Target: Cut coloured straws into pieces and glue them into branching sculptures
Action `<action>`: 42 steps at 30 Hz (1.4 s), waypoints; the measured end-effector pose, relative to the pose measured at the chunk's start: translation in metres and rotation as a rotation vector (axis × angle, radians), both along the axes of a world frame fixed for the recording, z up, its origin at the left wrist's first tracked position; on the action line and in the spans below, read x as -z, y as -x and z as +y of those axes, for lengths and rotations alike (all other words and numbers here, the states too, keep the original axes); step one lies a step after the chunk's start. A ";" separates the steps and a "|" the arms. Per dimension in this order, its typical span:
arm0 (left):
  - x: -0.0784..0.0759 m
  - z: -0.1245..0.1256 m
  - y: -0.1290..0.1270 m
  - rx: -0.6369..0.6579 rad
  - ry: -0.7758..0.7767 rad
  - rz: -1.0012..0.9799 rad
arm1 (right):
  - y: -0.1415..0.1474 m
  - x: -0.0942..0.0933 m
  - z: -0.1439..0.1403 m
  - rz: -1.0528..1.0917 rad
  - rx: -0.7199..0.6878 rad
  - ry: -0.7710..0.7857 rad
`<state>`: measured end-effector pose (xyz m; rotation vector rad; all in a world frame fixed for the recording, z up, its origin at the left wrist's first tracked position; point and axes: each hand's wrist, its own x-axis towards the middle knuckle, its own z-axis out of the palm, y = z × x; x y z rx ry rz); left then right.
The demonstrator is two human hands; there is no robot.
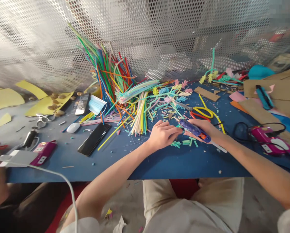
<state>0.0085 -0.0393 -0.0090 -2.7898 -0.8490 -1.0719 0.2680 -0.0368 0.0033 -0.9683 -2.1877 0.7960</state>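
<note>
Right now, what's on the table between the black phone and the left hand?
Head view: loose colored straws and small cut bits lie on the blue table between the black phone and the left hand.

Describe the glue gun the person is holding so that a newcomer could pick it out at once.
Start at the blue table and find the right hand near its middle. It grips a purple plastic glue gun with an orange trigger. The pink glue gun farther right lies unheld beside a black cord.
</note>
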 end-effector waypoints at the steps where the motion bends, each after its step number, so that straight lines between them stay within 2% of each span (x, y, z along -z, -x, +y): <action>1: 0.000 0.001 0.000 -0.008 0.025 -0.016 | -0.005 -0.005 0.002 -0.036 -0.001 -0.067; 4: -0.001 0.006 0.002 -0.096 0.088 -0.070 | -0.033 -0.029 0.010 -0.220 0.047 -0.248; 5: -0.001 0.007 0.003 -0.138 0.104 -0.091 | -0.047 -0.037 0.013 -0.351 0.126 -0.296; 7: -0.002 0.010 0.003 -0.210 0.150 -0.125 | -0.076 -0.049 0.023 -0.646 0.379 -0.390; 10: -0.001 0.011 0.002 -0.280 0.273 -0.192 | -0.117 -0.051 0.041 -0.928 0.643 -0.372; 13: 0.001 0.011 0.001 -0.283 0.424 -0.308 | -0.144 -0.040 0.057 -1.121 0.745 -0.265; 15: 0.001 0.011 0.000 -0.260 0.513 -0.383 | -0.147 -0.035 0.061 -1.174 0.810 -0.209; 17: 0.001 0.011 0.000 -0.238 0.575 -0.441 | -0.138 -0.035 0.060 -1.104 0.777 -0.271; 19: 0.000 0.010 0.000 -0.225 0.614 -0.490 | -0.118 -0.035 0.058 -0.930 0.595 -0.376; 20: -0.001 0.010 -0.001 -0.218 0.632 -0.515 | -0.106 -0.034 0.057 -0.833 0.493 -0.360; 22: -0.002 0.009 -0.002 -0.199 0.678 -0.569 | -0.082 -0.028 0.060 -0.736 0.410 -0.210; 24: -0.002 0.009 -0.003 -0.181 0.720 -0.619 | -0.063 -0.019 0.068 -0.765 0.332 -0.064; 27: -0.002 0.009 -0.004 -0.156 0.764 -0.678 | -0.050 -0.007 0.081 -0.824 0.379 0.044; 30: -0.001 0.010 -0.003 -0.129 0.815 -0.752 | -0.048 -0.009 0.084 -0.797 0.473 0.039; 32: -0.002 0.012 -0.003 -0.120 0.845 -0.802 | -0.047 -0.015 0.078 -0.681 0.549 0.014; 34: -0.002 0.012 -0.003 -0.107 0.870 -0.841 | -0.044 -0.022 0.066 -0.471 0.587 0.036; 37: -0.003 0.011 -0.004 -0.081 0.897 -0.878 | -0.034 -0.031 0.041 -0.192 0.463 0.139; 39: -0.004 0.008 -0.005 -0.073 0.895 -0.885 | -0.025 -0.034 0.025 -0.183 0.360 0.199; 42: -0.006 0.002 -0.006 -0.061 0.874 -0.881 | -0.010 -0.034 0.007 -0.220 0.254 0.200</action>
